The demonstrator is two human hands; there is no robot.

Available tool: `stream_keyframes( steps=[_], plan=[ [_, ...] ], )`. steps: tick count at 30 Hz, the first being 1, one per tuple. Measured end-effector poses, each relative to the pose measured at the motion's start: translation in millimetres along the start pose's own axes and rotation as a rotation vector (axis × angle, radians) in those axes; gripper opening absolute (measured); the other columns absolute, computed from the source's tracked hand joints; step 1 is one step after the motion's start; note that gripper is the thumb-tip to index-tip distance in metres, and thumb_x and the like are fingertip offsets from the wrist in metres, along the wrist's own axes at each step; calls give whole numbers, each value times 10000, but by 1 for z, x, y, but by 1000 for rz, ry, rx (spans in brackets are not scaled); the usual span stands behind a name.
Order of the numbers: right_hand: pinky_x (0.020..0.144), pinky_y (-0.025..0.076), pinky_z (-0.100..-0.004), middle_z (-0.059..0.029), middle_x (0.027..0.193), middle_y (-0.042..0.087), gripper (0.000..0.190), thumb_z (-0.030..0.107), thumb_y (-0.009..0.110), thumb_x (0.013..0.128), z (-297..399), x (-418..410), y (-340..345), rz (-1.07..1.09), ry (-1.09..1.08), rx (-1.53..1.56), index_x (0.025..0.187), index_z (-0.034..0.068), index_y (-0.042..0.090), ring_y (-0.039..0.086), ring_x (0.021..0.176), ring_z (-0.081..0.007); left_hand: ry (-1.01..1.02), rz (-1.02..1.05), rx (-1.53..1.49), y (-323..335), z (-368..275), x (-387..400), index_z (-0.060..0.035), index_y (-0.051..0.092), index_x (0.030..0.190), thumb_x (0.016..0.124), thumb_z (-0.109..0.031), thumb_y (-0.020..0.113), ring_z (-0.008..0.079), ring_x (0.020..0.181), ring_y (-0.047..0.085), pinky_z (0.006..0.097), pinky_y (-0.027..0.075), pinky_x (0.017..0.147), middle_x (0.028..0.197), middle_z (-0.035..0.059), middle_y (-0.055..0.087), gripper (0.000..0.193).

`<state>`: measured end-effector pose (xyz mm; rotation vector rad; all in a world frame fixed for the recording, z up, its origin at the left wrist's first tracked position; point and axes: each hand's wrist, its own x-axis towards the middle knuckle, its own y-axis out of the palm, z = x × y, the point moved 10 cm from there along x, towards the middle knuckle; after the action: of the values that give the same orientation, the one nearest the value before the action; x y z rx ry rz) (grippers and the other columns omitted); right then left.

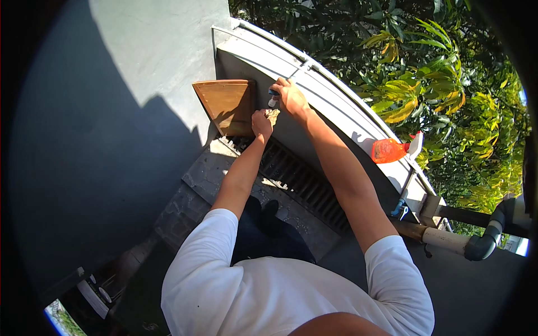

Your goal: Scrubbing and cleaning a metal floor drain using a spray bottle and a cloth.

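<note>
My left hand [261,124] is closed around a crumpled tan piece [273,115], a cloth or a dry leaf; I cannot tell which. Just above and to its right, my right hand [290,96] grips a small blue piece with a white end [272,102], which looks like a tap fitting. A thin pipe [300,71] runs down to that hand from the pipe along the wall top. My fingers hide part of the fitting. Beside my left hand stands a brown wooden panel [229,105], leaning in the corner with a hand's shadow on it.
An orange spray bottle [388,151] with a white and red trigger stands on the white wall ledge [349,113]. A blue valve [399,206] and thick pipes [445,241] are at the right. Below lies a metal drain grate [302,180]. Leafy branches [420,84] crowd the far side.
</note>
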<state>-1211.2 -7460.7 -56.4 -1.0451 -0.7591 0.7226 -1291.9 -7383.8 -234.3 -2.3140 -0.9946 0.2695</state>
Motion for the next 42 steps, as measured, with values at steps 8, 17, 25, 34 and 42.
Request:
stream_keyframes(
  steps=[8, 17, 25, 34, 42],
  plan=[
    [895, 564, -395, -41, 1159, 607, 391, -3, 719, 787, -2, 0, 3, 10, 0, -23, 1155, 125, 697, 579, 1049, -317, -12, -27, 9, 0, 4, 0, -85, 749, 1027, 809, -63, 713, 380, 963, 678, 450, 544, 792, 998, 187, 700, 222],
    [884, 568, -398, -38, 1152, 602, 407, -3, 733, 763, -8, -1, 6, 3, -10, 12, 1146, 132, 697, 572, 1054, -311, -39, -76, -85, -1, 22, -6, -89, 748, 1004, 807, -63, 689, 374, 960, 695, 434, 548, 814, 1006, 184, 720, 207],
    [895, 524, -404, -88, 1103, 619, 346, 52, 740, 795, 3, 0, -1, -26, -66, 25, 1134, 99, 691, 582, 1004, -325, -43, -85, -150, -9, 30, -9, -75, 732, 965, 819, -98, 711, 371, 908, 708, 438, 552, 793, 950, 176, 730, 150],
    [893, 544, -391, -47, 1133, 597, 360, 54, 738, 804, -3, 2, 10, -13, -74, -50, 1153, 132, 692, 568, 1026, -307, -89, -62, -198, -21, 28, -10, -55, 731, 937, 805, -95, 751, 351, 896, 721, 422, 553, 774, 916, 174, 736, 139],
    [892, 541, -392, -54, 1140, 594, 358, 59, 732, 810, 0, 2, 8, -12, -67, -20, 1159, 127, 691, 562, 1026, -310, -78, -84, -158, -25, 31, -10, -55, 728, 934, 802, -95, 759, 342, 875, 721, 408, 554, 772, 907, 165, 734, 141]
  ],
)
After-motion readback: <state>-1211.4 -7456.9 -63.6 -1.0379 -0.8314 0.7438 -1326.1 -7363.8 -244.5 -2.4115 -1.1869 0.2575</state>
